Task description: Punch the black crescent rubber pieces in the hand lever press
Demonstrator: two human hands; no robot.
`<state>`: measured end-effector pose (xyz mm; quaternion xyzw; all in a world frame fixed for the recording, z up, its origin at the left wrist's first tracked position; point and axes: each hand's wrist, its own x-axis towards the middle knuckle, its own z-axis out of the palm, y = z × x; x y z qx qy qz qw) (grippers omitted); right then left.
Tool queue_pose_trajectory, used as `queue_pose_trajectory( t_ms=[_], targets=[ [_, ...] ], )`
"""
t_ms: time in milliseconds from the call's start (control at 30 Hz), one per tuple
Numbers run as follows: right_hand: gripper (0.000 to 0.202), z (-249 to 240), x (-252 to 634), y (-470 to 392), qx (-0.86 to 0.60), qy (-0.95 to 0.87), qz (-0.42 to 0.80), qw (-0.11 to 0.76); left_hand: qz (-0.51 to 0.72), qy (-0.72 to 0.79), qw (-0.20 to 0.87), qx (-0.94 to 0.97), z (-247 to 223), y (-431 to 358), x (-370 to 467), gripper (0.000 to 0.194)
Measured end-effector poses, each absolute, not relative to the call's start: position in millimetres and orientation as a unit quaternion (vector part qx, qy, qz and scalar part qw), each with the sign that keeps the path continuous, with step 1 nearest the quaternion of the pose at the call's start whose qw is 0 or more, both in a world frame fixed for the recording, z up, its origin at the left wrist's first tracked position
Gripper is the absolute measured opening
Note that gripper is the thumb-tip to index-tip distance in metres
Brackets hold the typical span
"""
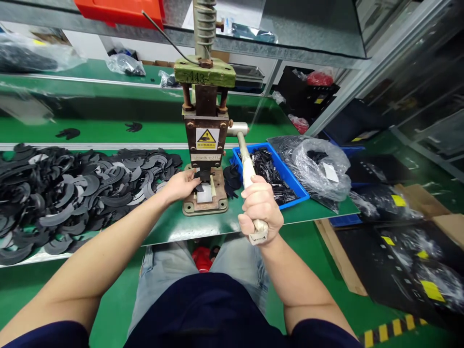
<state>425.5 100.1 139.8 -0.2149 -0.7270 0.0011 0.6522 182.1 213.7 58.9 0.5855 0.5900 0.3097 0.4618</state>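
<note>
A hand-lever press [207, 121] with a green top plate and a yellow warning label stands on the bench before me. My right hand [261, 208] is closed round the wrapped end of its lever [245, 162], which slants down toward me. At the press base [217, 205], my left hand [182, 185] pinches a small black part [199, 186] under the ram. Most of that part is hidden by my fingers and the tooling. A pale metal plate [204, 194] lies on the base just in front of it.
Many black curved pieces [90, 186] are heaped left of the press. On the right, a blue tray [303, 195] holds small black parts beside a clear plastic bag [321, 169]. Several dark pieces [232, 179] lie between press and tray. A metal shelf [311, 53] hangs above.
</note>
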Motion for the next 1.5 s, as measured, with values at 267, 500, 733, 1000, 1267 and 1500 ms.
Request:
queue_pose_trajectory(
  t_ms=[267, 500, 733, 1000, 1267, 1500],
  targets=[
    [0.015, 137.3, 428.4, 98.1, -0.224, -0.735, 0.014, 0.64, 0.304, 0.623, 0.413, 0.591, 47.2, 201.5, 186.4, 0.041],
    [0.014, 139.0, 427.2, 99.0, -0.221, -0.733, 0.0, 0.643, 0.326, 0.586, 0.508, 0.541, 53.4, 212.7, 182.1, 0.047],
    [0.015, 139.8, 424.0, 98.5, -0.232, -0.723, -0.002, 0.651, 0.246, 0.561, 0.522, 0.594, 82.2, 225.9, 180.7, 0.029],
    [0.016, 135.6, 422.9, 99.9, -0.242, -0.714, -0.013, 0.657, 0.227, 0.574, 0.48, 0.623, 93.2, 227.8, 182.9, 0.015],
    [0.017, 135.3, 423.8, 99.3, -0.244, -0.714, -0.01, 0.656, 0.176, 0.503, 0.555, 0.638, 103.2, 258.2, 185.7, 0.019],
    [0.016, 135.5, 426.0, 100.2, -0.234, -0.723, -0.013, 0.65, 0.273, 0.564, 0.521, 0.58, 88.6, 231.1, 176.3, 0.028]
  ],
)
